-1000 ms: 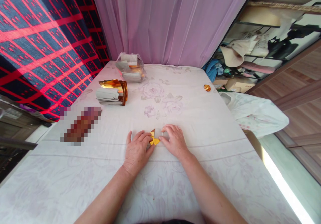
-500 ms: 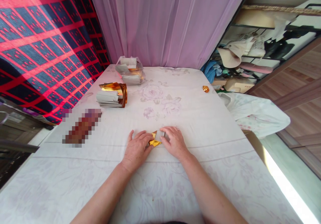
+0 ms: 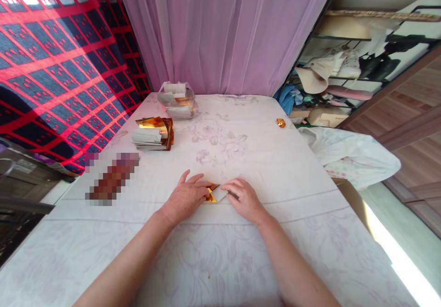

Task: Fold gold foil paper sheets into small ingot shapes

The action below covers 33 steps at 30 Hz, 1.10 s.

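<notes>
We had both hands down on a small folded piece of gold paper (image 3: 214, 194) near the middle of the table (image 3: 275, 169), its pale underside turned up on the right. Our left hand (image 3: 184, 197) lay flat with the fingers spread, the tips pressing the gold part against the cloth; our right hand (image 3: 245, 198) pinched the pale flap between thumb and fingertips, so neither hand had lifted the paper off the surface. Well apart from us, toward the far left, stood a stack of gold-backed sheets (image 3: 153, 133), and beyond it a clear bag of more sheets (image 3: 177, 99) just before the curtain. A blurred brown patch (image 3: 112, 178) lay to the left of our left hand, near but not touching. One small folded gold piece (image 3: 280, 123) sat alone by the far right edge. Between these things and our hands the cloth lay open on every side. The table wore a white cloth with faint pink flowers. A lilac curtain (image 3: 223, 31) hung behind it, a red and dark checked blanket (image 3: 58, 68) to the left, and on the right a white bundle of cloth (image 3: 351, 155) spilled past the table edge below cluttered shelves (image 3: 344, 68).
</notes>
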{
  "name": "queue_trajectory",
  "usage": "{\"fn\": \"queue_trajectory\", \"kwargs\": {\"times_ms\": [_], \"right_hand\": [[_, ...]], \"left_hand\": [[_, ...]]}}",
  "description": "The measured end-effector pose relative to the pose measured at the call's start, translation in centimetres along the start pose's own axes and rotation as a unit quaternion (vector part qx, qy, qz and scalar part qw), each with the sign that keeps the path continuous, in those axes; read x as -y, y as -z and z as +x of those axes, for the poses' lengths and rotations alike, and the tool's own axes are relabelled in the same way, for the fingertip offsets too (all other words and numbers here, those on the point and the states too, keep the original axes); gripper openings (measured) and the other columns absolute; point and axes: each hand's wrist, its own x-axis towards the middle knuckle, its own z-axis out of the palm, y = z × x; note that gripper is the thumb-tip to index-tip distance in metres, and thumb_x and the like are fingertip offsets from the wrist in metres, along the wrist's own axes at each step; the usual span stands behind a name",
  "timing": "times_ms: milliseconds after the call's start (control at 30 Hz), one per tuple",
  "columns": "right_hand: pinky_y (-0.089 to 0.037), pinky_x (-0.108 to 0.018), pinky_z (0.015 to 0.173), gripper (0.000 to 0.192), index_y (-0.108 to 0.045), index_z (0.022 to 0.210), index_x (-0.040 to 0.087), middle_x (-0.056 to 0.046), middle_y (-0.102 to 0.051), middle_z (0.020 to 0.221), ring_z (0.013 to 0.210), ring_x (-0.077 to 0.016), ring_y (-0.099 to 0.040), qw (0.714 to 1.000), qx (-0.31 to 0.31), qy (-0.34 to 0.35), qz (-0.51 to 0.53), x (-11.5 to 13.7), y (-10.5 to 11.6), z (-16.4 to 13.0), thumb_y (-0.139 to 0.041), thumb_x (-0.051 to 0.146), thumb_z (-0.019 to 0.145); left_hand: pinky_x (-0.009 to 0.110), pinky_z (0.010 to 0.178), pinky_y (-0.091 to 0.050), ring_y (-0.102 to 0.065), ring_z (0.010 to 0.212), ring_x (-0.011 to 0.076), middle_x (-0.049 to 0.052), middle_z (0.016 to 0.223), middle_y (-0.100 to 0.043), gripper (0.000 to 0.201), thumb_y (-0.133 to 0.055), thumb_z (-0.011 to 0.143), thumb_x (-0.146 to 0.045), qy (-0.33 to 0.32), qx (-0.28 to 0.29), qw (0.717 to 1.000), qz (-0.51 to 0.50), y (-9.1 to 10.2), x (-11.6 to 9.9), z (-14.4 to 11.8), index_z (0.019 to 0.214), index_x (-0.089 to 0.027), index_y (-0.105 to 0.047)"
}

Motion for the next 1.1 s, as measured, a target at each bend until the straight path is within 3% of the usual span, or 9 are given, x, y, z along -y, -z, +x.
{"fn": "queue_trajectory", "kwargs": {"times_ms": [133,300,500,600,733,900,1100], "right_hand": [[-0.047,-0.034,0.078,0.024,-0.074,0.092,0.026,-0.004,-0.067,0.089,0.085,-0.0189,-0.058,0.999,-0.009,0.034,-0.024,0.5,0.1,0.1,-0.057,0.009,0.087],[-0.043,-0.039,0.088,0.019,-0.073,0.082,0.025,-0.006,-0.066,0.109,0.101,-0.0219,-0.056,0.997,-0.010,0.059,-0.052,1.4,0.5,0.2,-0.061,0.010,0.085],[-0.040,-0.035,0.081,0.015,-0.070,0.085,0.025,-0.001,-0.072,0.093,0.091,-0.0182,-0.059,0.996,0.044,0.070,-0.014,1.5,0.2,0.2,-0.061,0.014,0.088],[-0.037,-0.035,0.082,0.014,-0.069,0.085,0.025,0.001,-0.072,0.091,0.090,-0.0176,-0.059,0.997,0.046,0.059,-0.013,1.5,0.0,0.2,-0.063,0.013,0.087],[-0.037,-0.033,0.080,0.014,-0.069,0.091,0.025,0.000,-0.071,0.088,0.088,-0.0175,-0.059,0.998,0.048,0.035,-0.015,1.6,-0.2,0.3,-0.066,0.013,0.085],[-0.038,-0.033,0.081,0.018,-0.065,0.097,0.024,0.000,-0.071,0.089,0.090,-0.0191,-0.059,0.999,0.048,0.007,-0.014,1.7,-0.3,0.4,-0.068,0.013,0.083],[-0.039,-0.035,0.081,0.008,-0.065,0.089,0.024,0.000,-0.070,0.086,0.088,-0.0198,-0.059,0.999,0.034,-0.008,-0.025,1.7,-0.3,0.5,-0.067,0.018,0.084]], "left_hand": [[0.057,0.116,-0.013,-0.047,0.131,0.0268,-0.006,0.126,-0.066,0.014,-0.057,0.090,-0.015,-0.035,-0.020,0.998,0.041,-0.2,0.0,0.0,0.083,-0.024,-0.065],[0.055,0.115,-0.016,-0.049,0.130,0.0267,-0.006,0.125,-0.067,0.011,-0.059,0.091,-0.017,-0.060,-0.021,0.996,0.066,-0.1,-0.4,0.2,0.089,-0.025,-0.066],[0.052,0.114,-0.022,-0.051,0.127,0.0248,-0.002,0.115,-0.070,0.013,-0.056,0.092,-0.013,-0.074,-0.041,0.991,0.107,-0.3,-0.5,0.2,0.091,-0.023,-0.065],[0.046,0.104,-0.036,-0.058,0.112,0.0230,0.001,0.112,-0.068,0.009,-0.059,0.091,-0.016,-0.057,-0.067,0.990,0.114,-0.7,-0.9,0.0,0.094,-0.022,-0.065],[0.036,0.083,-0.048,-0.061,0.090,0.0207,0.002,0.093,-0.067,0.009,-0.061,0.089,-0.015,0.003,-0.072,0.993,0.092,-1.8,-1.9,-1.1,0.091,-0.022,-0.066],[0.038,0.089,-0.051,-0.061,0.097,0.0208,0.006,0.105,-0.066,0.022,-0.050,0.091,-0.008,0.023,-0.096,0.992,0.077,-3.3,-3.3,-2.3,0.105,-0.018,-0.062],[0.044,0.097,-0.049,-0.060,0.106,0.0246,0.010,0.111,-0.065,0.020,-0.050,0.093,-0.019,0.042,-0.124,0.989,0.073,-4.1,-4.4,-2.8,0.111,-0.017,-0.059]]}}
